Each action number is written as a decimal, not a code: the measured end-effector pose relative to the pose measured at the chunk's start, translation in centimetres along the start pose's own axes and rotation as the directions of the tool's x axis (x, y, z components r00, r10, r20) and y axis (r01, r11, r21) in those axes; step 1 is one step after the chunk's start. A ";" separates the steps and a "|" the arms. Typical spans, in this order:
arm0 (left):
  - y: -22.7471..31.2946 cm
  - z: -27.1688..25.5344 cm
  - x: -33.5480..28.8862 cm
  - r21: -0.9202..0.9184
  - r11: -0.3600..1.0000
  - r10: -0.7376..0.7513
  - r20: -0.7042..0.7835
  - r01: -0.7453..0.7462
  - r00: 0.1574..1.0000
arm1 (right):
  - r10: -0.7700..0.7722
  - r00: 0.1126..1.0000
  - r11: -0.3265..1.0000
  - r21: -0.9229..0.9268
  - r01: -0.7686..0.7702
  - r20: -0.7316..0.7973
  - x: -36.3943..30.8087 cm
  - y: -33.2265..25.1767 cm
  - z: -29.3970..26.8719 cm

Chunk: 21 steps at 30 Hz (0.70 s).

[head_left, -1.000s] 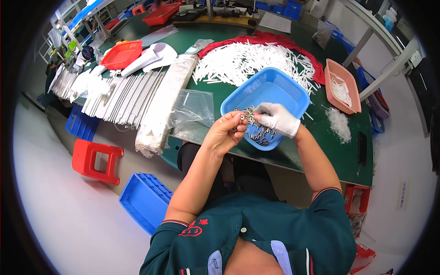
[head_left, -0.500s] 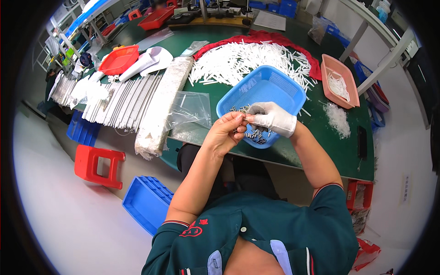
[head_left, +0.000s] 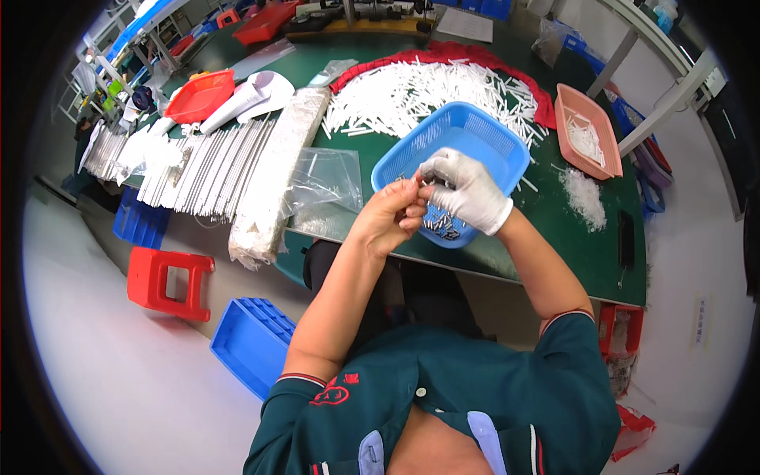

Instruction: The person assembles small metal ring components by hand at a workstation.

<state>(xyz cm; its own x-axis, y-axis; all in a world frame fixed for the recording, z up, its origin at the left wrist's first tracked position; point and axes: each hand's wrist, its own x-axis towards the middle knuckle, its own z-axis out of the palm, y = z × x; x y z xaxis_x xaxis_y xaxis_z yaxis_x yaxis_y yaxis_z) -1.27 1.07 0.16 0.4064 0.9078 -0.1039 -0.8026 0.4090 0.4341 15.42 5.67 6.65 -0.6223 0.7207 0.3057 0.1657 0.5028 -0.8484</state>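
Observation:
Above the near side of a blue plastic basket, my two hands meet fingertip to fingertip. My left hand is bare, its fingers curled in a pinch. On my right hand is a white glove with the fingertips uncovered; its fingers bend round toward the left ones. Whatever lies between the fingertips is too small and covered to make out. Beneath the hands, small metal pins lie in the bottom of the basket. Behind it spreads a big heap of white sticks on a red cloth.
A pink basket with some white sticks stands right, near white shreds and a black phone-like object. Left lie a clear plastic bag, a long wrapped block, rows of grey rods and a red tray.
My gloved right hand has lifted and turned, its fingers now higher and more bent. The left hand stays pinched at nearly the same place. The whole view has shifted slightly.

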 end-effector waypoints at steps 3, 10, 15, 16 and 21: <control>0.3 0.5 0.2 -0.020 0.999 0.031 0.056 -0.030 0.998 | -0.277 0.961 0.926 -0.274 0.261 -0.021 0.4 0.0 -0.3; -0.3 0.2 0.3 -0.034 0.996 0.091 0.074 -0.088 0.993 | -0.257 0.966 0.934 -0.257 0.247 -0.007 0.4 1.1 -0.3; 0.5 -0.4 -0.1 -0.031 0.988 0.148 -0.018 -0.149 0.989 | -0.098 0.995 0.956 -0.281 0.089 -0.020 0.4 1.1 -0.5; 0.5 -0.6 -0.1 -0.035 0.984 0.173 -0.022 -0.174 0.985 | -0.005 0.999 0.897 -0.441 -0.016 -0.048 0.3 1.1 -0.7; 0.6 -1.0 0.0 -0.050 0.982 0.178 -0.059 -0.181 0.982 | 0.375 0.890 0.554 -0.833 0.008 0.258 0.2 2.6 0.9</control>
<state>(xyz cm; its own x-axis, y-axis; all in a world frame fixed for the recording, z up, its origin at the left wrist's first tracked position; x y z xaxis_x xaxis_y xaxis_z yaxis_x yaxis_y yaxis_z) -2.23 1.38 -0.49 0.2305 0.9700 -0.0773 -0.8839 0.2420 0.4002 15.04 6.73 4.14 -0.6895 0.7069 -0.1580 0.7236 0.6818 -0.1072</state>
